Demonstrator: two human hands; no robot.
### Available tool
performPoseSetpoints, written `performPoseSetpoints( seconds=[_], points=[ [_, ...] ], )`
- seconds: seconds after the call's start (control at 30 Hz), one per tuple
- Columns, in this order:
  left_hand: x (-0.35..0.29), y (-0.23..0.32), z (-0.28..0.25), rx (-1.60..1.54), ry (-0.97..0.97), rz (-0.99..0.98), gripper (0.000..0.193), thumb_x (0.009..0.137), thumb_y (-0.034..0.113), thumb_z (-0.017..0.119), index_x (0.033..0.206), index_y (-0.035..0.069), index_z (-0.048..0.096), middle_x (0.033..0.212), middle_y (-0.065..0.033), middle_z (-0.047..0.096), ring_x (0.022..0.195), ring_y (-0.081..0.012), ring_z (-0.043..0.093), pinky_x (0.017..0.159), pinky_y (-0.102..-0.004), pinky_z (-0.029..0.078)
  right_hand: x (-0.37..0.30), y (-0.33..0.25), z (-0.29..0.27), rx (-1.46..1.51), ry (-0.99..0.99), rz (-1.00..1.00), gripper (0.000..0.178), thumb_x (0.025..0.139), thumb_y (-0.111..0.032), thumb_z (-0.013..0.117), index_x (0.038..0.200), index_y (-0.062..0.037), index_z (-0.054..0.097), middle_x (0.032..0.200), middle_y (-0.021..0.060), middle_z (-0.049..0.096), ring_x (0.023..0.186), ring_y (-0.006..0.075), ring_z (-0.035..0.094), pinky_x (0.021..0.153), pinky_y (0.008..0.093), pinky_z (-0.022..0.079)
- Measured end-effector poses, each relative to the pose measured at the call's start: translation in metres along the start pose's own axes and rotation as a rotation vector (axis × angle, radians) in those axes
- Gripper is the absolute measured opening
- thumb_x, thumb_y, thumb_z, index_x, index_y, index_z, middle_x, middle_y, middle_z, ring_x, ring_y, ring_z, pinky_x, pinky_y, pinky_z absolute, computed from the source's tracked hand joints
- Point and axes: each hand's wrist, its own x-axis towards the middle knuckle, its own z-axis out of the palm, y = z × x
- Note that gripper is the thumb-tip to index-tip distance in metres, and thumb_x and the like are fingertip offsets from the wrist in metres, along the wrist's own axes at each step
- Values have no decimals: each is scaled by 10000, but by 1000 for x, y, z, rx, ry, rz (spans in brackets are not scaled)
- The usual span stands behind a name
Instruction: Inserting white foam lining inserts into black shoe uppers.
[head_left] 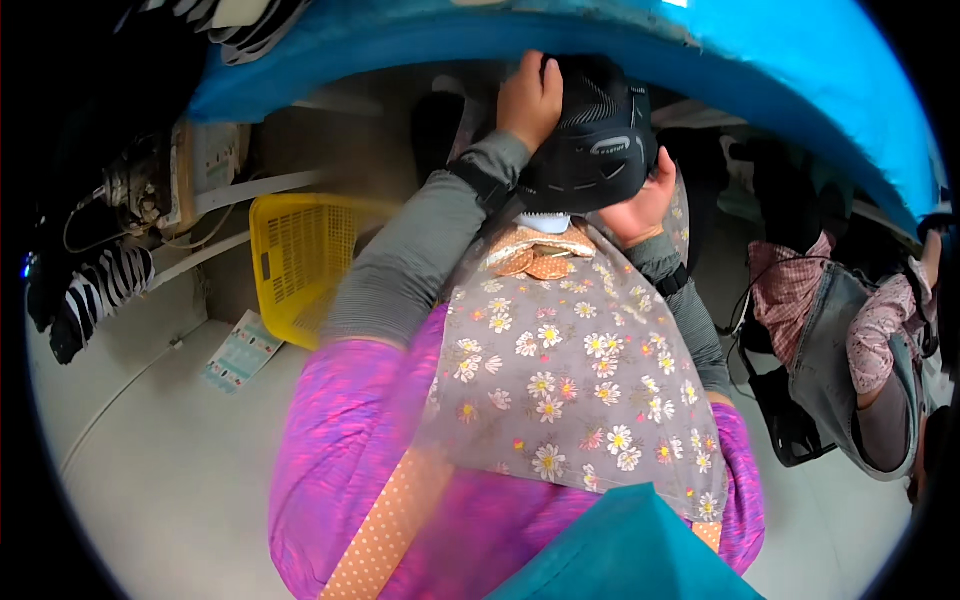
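Note:
Between my hands, just below the edge of the blue-covered table, is a black fabric piece point(585, 160) that looks like a shoe upper, with a grey oval patch and fine grey lines. My left hand point(532, 100) grips its upper left side, fingertips pointing up and partly hidden behind it. Cupped at its lower right edge, my right hand point(645, 200) holds it with the thumb raised; some of its fingers are out of sight under the piece. Beneath it lies the top of my grey flowered apron point(570, 370).
A yellow plastic basket point(290, 265) stands left of my arm, with a printed sheet point(243, 350) on the floor beside it. The blue table cover point(790, 60) curves across the top. Black-and-white striped pieces point(105, 285) are at far left. Another person point(840, 340) sits at right.

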Motion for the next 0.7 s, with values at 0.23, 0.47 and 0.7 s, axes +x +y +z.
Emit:
performPoseSetpoints(
  seconds=[0.23, 0.47, 0.7],
  points=[
    [15, 101, -101, -306, -289, 154, 231, 945, 209, 627, 1051, 12, 567, 750, -125, 638, 651, -203, 641, 607, -301, 487, -31, -17, 27, 53, -426, 22, 868, 897, -676, 452, 1519, -83, 322, 1526, 143, 393, 1365, 353, 420, 1147, 517, 329],
    [12, 186, -171, -511, -414, 313, 427, 910, 138, 718, 1262, -19, 536, 880, -60, 689, 763, -68, 612, 704, -221, 500, -52, -23, 113, -304, -672, -225, 932, 844, -614, 557, 1526, -39, 287, 1556, 167, 338, 1402, 359, 363, 1148, 524, 322],
    [20, 211, -175, -566, -493, 122, 324, 915, 42, 675, 1206, -38, 559, 1029, -39, 651, 895, -86, 588, 819, -242, 484, -82, -38, 148, -408, -603, -390, 1059, 643, -411, 664, 1526, 4, 253, 1556, 246, 296, 1381, 444, 356, 1138, 563, 309]
  ],
)
